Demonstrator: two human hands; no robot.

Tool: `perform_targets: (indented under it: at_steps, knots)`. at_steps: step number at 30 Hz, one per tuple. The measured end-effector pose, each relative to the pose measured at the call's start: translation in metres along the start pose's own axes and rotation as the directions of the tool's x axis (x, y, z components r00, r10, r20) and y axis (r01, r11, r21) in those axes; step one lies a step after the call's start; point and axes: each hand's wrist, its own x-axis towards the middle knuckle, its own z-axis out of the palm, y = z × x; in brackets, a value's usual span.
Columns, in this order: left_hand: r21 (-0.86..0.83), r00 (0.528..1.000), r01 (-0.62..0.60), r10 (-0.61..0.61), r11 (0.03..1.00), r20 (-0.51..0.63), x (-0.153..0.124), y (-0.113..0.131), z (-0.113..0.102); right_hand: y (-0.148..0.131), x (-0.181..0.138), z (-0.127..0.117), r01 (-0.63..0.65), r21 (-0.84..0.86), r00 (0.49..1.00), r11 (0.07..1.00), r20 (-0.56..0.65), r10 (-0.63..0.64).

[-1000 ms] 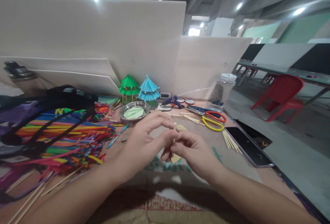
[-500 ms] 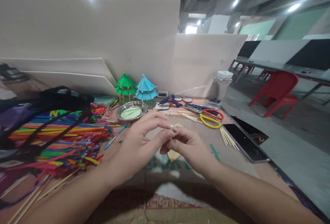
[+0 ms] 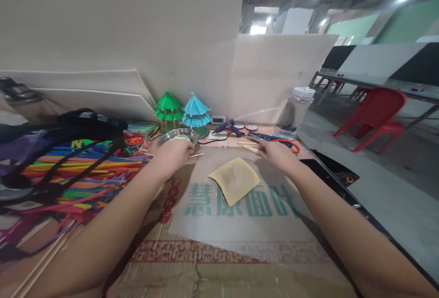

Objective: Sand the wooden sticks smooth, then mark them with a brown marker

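Note:
My left hand (image 3: 176,154) is at the near side of the steel bowl (image 3: 183,132), fingers curled together. A short pale stick (image 3: 197,155) shows just beside its fingertips; whether they grip it I cannot tell. My right hand (image 3: 276,155) reaches over the right side, fingers bent down at several thin wooden sticks (image 3: 251,148). What those fingers hold, if anything, is hidden. Behind that hand lie scissors with orange-red handles (image 3: 293,146). Between my hands, a curled tan square of sandpaper-like sheet (image 3: 235,181) rests on a translucent sheet (image 3: 206,229) over printed cardboard (image 3: 164,275).
A green paper-roofed model (image 3: 168,108) and a blue one (image 3: 195,110) stand at the back near a glue gun (image 3: 229,128). Colourful pipe cleaners (image 3: 89,165) and a black bag (image 3: 92,126) fill the left. A water bottle (image 3: 295,112) and phone (image 3: 329,183) are right.
My hands have parted from the middle, the left going toward the bowl and the right toward the sticks and scissors. The tan square is now uncovered. The view has tilted down slightly.

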Motion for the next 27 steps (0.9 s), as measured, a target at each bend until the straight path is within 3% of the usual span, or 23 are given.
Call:
perform_targets:
  at_steps: [6, 10, 16, 19, 22, 24, 26, 27]
  knots:
    - [0.066, 0.990, 0.005, -0.014, 0.998, 0.142, 0.008, 0.007, 0.051, 0.008, 0.003, -0.002, -0.057, -0.032, 0.998, 0.998, -0.028, 0.056]
    - [0.069, 0.985, 0.077, -0.087, 0.995, 0.147, 0.008, 0.008, 0.065, 0.005, 0.003, -0.021, -0.063, 0.001, 0.994, 0.998, -0.090, 0.063]
    - [-0.117, 0.991, 0.101, -0.090, 0.988, 0.095, 0.006, 0.022, 0.047, -0.010, -0.011, -0.040, 0.088, 0.252, 0.972, 0.964, -0.231, -0.028]
    - [-0.315, 0.997, 0.026, 0.001, 0.949, 0.083, -0.005, 0.048, 0.023, -0.031, -0.026, -0.039, 0.178, 0.579, 0.983, 0.796, -0.147, -0.113]
    - [-0.534, 0.983, -0.066, 0.146, 0.843, 0.110, -0.024, 0.078, 0.002, -0.056, -0.045, -0.032, 0.179, 0.821, 0.978, 0.543, -0.089, -0.189]
    - [-0.822, 0.966, -0.083, 0.247, 0.564, 0.072, -0.036, 0.093, -0.006, -0.070, -0.059, -0.028, 0.192, 0.885, 0.974, 0.424, -0.119, -0.192]
    - [-0.914, 0.954, -0.096, 0.299, 0.395, 0.029, -0.045, 0.101, -0.008, -0.079, -0.069, -0.026, 0.206, 0.921, 0.970, 0.329, -0.148, -0.195]
    - [-0.927, 0.948, -0.103, 0.316, 0.361, 0.018, -0.047, 0.102, -0.008, -0.082, -0.073, -0.026, 0.208, 0.933, 0.969, 0.293, -0.156, -0.194]
